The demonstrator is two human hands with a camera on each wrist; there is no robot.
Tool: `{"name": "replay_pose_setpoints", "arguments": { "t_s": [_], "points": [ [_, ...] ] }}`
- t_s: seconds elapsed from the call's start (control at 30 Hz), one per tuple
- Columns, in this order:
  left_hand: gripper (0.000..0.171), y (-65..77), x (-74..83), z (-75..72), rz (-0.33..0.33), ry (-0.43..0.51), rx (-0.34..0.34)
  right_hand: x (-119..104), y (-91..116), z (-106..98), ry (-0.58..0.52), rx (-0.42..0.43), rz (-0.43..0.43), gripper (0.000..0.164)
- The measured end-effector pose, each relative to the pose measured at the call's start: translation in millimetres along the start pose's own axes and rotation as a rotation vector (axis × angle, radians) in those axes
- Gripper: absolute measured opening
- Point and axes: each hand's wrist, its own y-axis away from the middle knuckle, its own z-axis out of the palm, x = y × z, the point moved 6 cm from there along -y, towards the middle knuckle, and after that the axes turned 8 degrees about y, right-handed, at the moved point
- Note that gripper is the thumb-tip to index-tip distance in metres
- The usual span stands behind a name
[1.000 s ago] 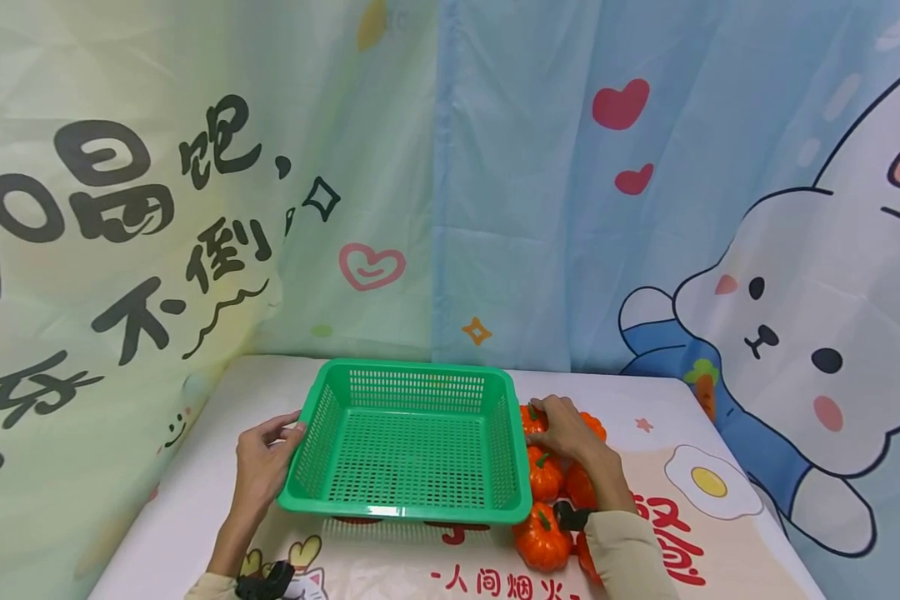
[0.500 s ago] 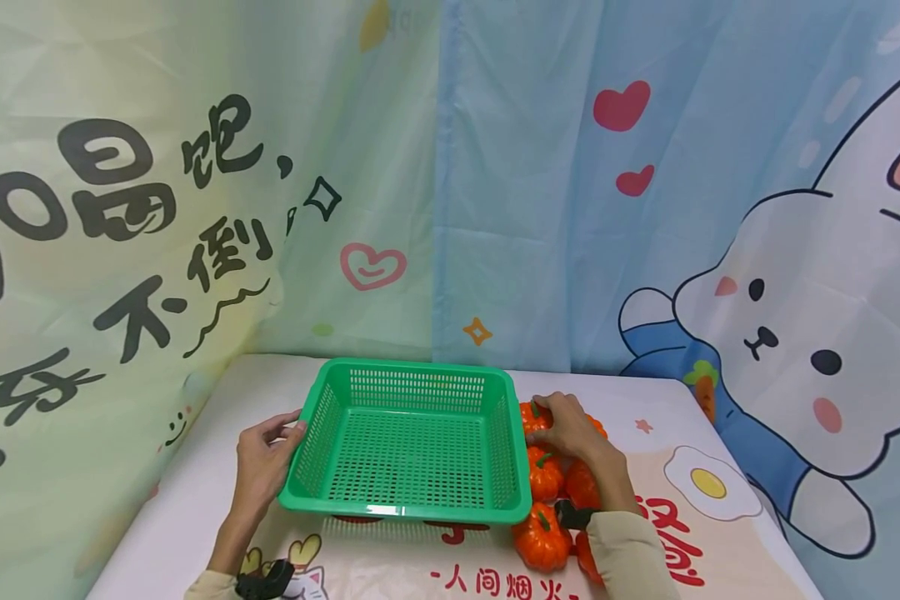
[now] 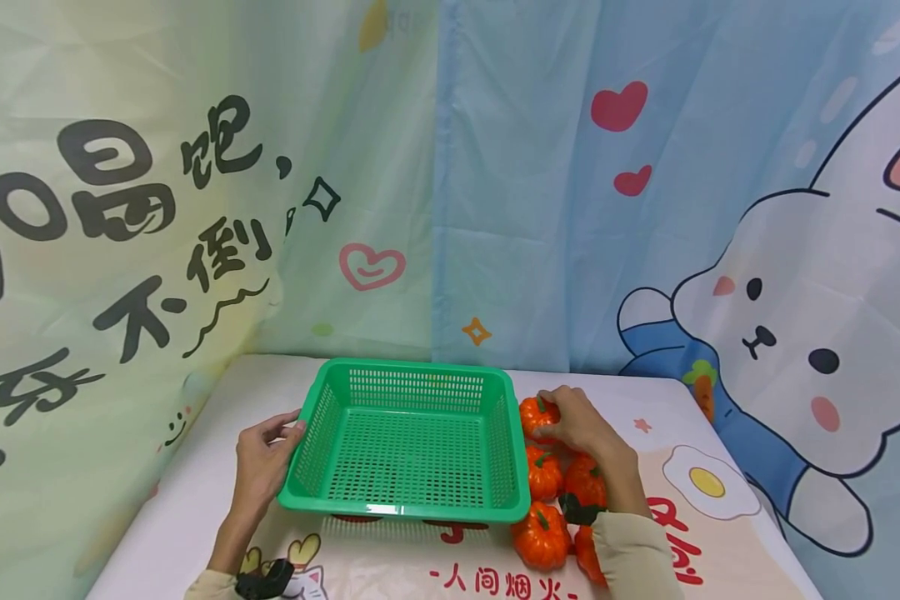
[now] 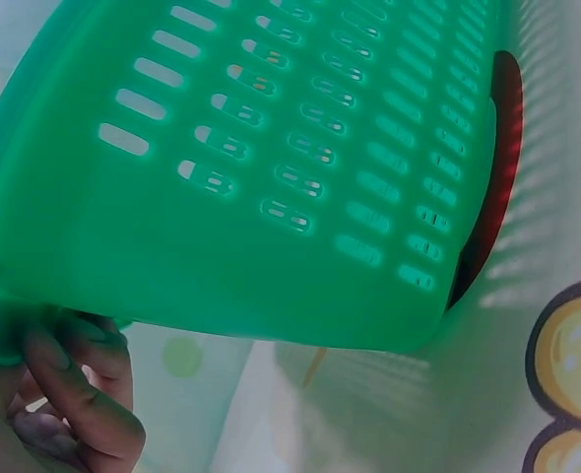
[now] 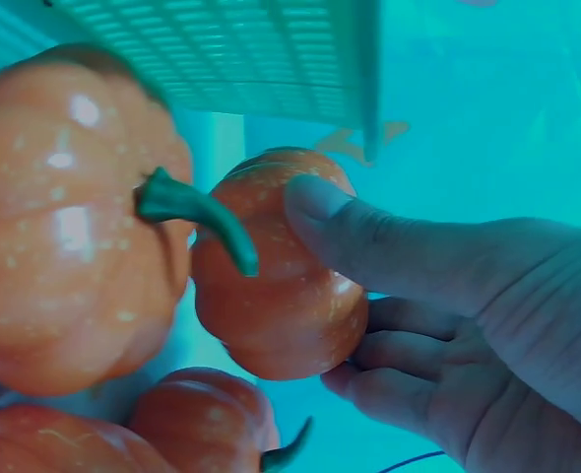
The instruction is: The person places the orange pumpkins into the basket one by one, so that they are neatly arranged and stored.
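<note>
A green plastic basket [image 3: 412,512] with slotted walls stands in the middle of the table, nothing inside it. My left hand [image 3: 262,462] holds its left rim; in the left wrist view the curled fingers [image 4: 84,394] reach under that rim. Along the basket's right side, my right hand [image 3: 585,429] grips the farthest small orange pumpkin [image 3: 536,416]. The right wrist view has the thumb [image 5: 369,236] on this pumpkin [image 5: 271,315], with the other fingers partly hidden behind it. A larger-looking pumpkin [image 5: 74,227] with a green stem is nearer that camera.
Several more pumpkins lie close together on the right, among them one beside the basket [image 3: 544,475], one at its near corner [image 3: 542,537] and one partly under the right wrist [image 3: 585,479]. A printed cloth [image 3: 510,554] covers the table. Curtains [image 3: 510,183] hang behind.
My right hand has shifted slightly right and away from the basket, uncovering more of the far pumpkin. The left hand and the basket stay where they were.
</note>
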Motion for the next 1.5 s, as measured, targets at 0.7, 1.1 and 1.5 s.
{"name": "replay_pose_setpoints", "arguments": {
  "t_s": [0.7, 1.1, 1.5],
  "points": [
    [0.034, -0.7, 3.4, -0.3, 0.025, 0.006, -0.002, -10, 15, -16, 0.032, -0.040, 0.066, 0.044],
    [0.035, -0.9, 4.3, -0.3, 0.042, 0.003, -0.009, -18, 26, -31, 0.023, -0.046, 0.089, 0.061],
    [0.033, 1.6, 7.3, 0.3, 0.047, 0.003, 0.008, -29, 31, -42, 0.036, -0.053, 0.069, 0.057]
  ]
}}
